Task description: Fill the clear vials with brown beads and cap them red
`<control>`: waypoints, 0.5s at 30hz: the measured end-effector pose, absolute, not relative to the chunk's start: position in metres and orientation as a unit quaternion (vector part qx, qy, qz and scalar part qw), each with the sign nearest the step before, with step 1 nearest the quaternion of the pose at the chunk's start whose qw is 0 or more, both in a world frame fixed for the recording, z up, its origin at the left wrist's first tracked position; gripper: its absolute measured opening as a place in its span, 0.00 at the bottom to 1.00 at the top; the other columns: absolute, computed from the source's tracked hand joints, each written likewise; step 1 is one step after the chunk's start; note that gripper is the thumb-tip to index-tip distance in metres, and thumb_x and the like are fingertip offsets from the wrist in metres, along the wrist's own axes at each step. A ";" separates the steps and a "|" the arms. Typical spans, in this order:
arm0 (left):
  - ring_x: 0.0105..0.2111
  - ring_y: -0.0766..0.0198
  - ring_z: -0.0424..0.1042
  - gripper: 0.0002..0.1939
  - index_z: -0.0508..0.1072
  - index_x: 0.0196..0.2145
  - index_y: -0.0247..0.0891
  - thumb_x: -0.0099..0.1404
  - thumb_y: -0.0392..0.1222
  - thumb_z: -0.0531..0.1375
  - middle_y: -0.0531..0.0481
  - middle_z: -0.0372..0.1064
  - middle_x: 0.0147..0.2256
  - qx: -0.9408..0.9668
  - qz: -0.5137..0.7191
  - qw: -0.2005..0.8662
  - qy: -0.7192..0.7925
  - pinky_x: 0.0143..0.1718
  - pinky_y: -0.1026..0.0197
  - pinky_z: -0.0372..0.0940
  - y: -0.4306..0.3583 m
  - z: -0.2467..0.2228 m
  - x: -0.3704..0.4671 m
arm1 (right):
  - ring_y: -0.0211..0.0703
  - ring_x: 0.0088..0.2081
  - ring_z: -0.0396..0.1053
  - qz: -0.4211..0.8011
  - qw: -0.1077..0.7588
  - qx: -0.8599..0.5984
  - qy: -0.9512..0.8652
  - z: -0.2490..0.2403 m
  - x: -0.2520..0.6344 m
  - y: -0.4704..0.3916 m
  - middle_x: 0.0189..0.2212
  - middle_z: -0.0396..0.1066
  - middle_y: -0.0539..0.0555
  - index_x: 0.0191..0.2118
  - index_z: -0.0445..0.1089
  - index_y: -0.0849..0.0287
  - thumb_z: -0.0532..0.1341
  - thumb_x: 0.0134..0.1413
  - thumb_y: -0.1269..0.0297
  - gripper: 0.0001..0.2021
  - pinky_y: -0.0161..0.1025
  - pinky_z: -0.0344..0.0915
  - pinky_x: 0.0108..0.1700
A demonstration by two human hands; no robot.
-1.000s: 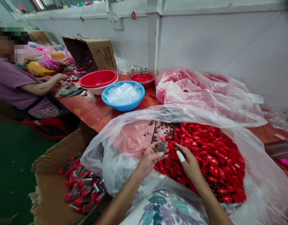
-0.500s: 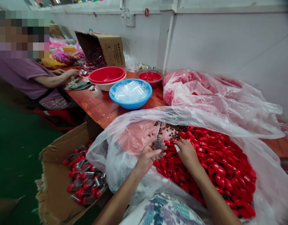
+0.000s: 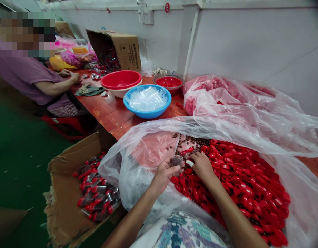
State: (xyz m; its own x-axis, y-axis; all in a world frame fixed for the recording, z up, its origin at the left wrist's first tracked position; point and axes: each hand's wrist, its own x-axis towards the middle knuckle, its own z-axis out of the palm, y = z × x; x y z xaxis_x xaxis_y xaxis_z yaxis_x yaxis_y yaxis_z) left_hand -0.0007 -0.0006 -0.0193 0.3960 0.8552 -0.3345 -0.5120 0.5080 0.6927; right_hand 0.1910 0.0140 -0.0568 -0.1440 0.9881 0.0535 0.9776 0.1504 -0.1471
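Note:
In the head view, my left hand (image 3: 164, 174) is closed around a small clear plastic container (image 3: 177, 160), which looks dark inside. My right hand (image 3: 201, 167) is just right of it, fingers curled down at the brown beads (image 3: 196, 142); whatever they hold is hidden. A white covering (image 3: 189, 163) shows on one of its digits. Glossy red plastic pieces (image 3: 241, 179) are heaped under and beside my right hand, on a clear plastic sheet or bag (image 3: 138, 179).
A cardboard box (image 3: 62, 193) at lower left holds red-capped clear containers (image 3: 99, 193). Beyond are a blue basin (image 3: 148, 113) of clear plastic parts, a red basin (image 3: 120, 80), a bagged red heap (image 3: 213, 93) and a tipped carton (image 3: 128, 51). A co-worker (image 3: 52, 82) sits at left.
My right hand has shifted slightly left and lower, its fingers now down at the beads. My left hand still holds the clear container. The co-worker's hands have drawn back a little; the view has shifted slightly.

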 end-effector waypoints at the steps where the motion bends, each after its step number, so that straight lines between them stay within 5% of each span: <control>1: 0.41 0.58 0.73 0.19 0.69 0.41 0.34 0.50 0.33 0.66 0.43 0.73 0.41 0.244 0.430 0.798 0.345 0.42 0.59 0.66 0.000 -0.019 -0.001 | 0.47 0.38 0.64 0.041 0.066 -0.648 -0.757 -0.056 0.191 0.014 0.36 0.71 0.57 0.38 0.72 0.57 0.57 0.56 0.61 0.09 0.40 0.56 0.41; 8: 0.43 0.55 0.72 0.15 0.70 0.43 0.32 0.56 0.34 0.59 0.40 0.73 0.41 0.223 0.426 0.817 0.319 0.44 0.56 0.66 0.004 -0.018 -0.001 | 0.48 0.39 0.63 0.044 0.047 -0.650 -0.757 -0.056 0.199 0.000 0.37 0.71 0.58 0.44 0.69 0.59 0.54 0.58 0.66 0.11 0.40 0.54 0.40; 15: 0.44 0.51 0.72 0.18 0.71 0.43 0.27 0.61 0.41 0.51 0.35 0.74 0.39 0.169 0.396 0.853 0.295 0.44 0.52 0.67 0.005 -0.017 -0.002 | 0.49 0.38 0.63 0.072 0.047 -0.652 -0.754 -0.056 0.207 -0.013 0.34 0.71 0.59 0.39 0.72 0.60 0.54 0.56 0.70 0.10 0.41 0.54 0.41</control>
